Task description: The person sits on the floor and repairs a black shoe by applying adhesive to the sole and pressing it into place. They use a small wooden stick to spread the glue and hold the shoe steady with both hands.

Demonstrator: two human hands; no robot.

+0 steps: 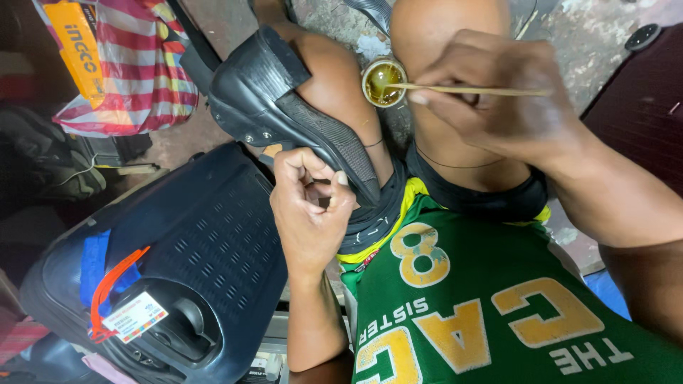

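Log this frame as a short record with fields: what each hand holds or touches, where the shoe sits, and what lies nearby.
left hand: grips the toe end of the black shoe, sole up
shoe position: resting on the person's left knee
right hand: holds a thin stick
stick tip: dipped in the small round tin of amber liquid between the knees
nearby: dark suitcase with a tag at the left; striped bag at upper left

Evenly lit from above, soft and diffuse; no hard shadows. Dim at left edge and upper right corner. Glare on glue tin (384,82) and black shoe (284,107) sole. Wide-angle stretch at edges. Focus sharp throughout.
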